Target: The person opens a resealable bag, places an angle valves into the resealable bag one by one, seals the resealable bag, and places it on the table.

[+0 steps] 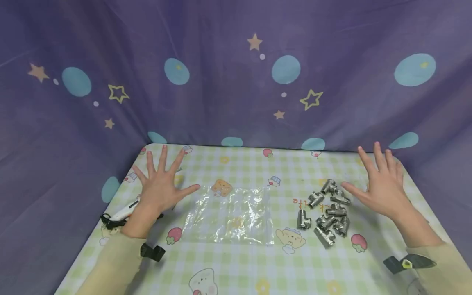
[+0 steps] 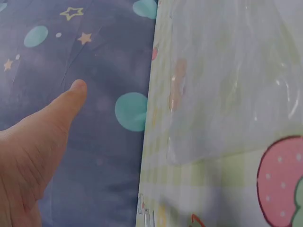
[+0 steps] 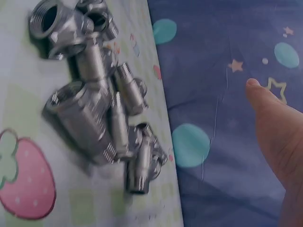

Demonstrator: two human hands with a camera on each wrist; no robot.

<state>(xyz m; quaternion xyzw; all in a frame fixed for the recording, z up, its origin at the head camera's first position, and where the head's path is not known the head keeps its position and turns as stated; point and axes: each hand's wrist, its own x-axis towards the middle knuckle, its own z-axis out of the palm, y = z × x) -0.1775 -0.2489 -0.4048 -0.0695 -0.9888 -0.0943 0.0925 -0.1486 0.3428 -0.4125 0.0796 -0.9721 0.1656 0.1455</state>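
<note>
In the head view, my left hand (image 1: 160, 188) is held over the left part of the table with fingers spread, holding nothing. Its thumb points toward a clear plastic bag (image 1: 236, 217) lying flat at the middle; the same bag (image 2: 227, 90) fills much of the left wrist view. My right hand (image 1: 385, 188), also spread and holding nothing, hovers to the right of a loose cluster of metal tee pipe fittings (image 1: 325, 237). Several of these threaded fittings (image 3: 80, 120) show in the right wrist view, lying on their sides.
Beside my left forearm lies a white tool with a black cord (image 1: 123, 212), partly hidden by the arm. A checked cloth with cartoon prints covers the table (image 1: 236, 270). A purple curtain (image 1: 221, 110) hangs along its back and sides.
</note>
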